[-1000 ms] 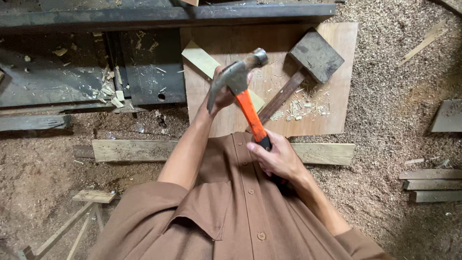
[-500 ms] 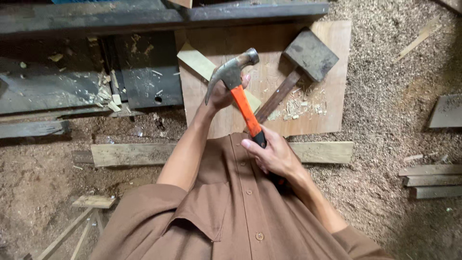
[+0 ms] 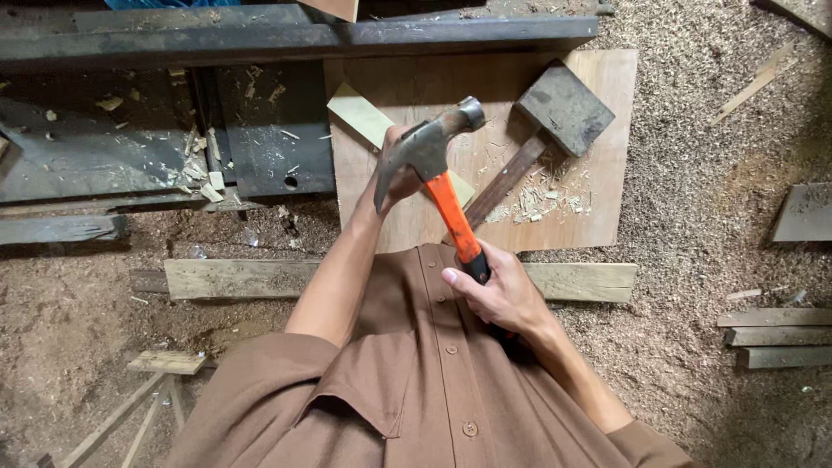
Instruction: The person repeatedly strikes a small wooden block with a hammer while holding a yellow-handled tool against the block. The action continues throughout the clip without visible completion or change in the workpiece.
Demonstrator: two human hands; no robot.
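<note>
Head view: person in brown shirt (image 3: 433,390) stands over sawdust floor (image 3: 693,260). Right hand (image 3: 498,295), grip clenched on black end of claw hammer (image 3: 438,178), orange handle slanting up toward 11 o'clock, steel head raised over plywood board (image 3: 598,208). Left hand (image 3: 394,178) reaches forward behind hammer head, resting at pale wood strip (image 3: 364,117) on board; its grip hidden, cannot tell. Wooden mallet (image 3: 555,121) lies at 1 o'clock from hammer, chips beside. Plank (image 3: 234,279) crosses floor at 9 o'clock.
</note>
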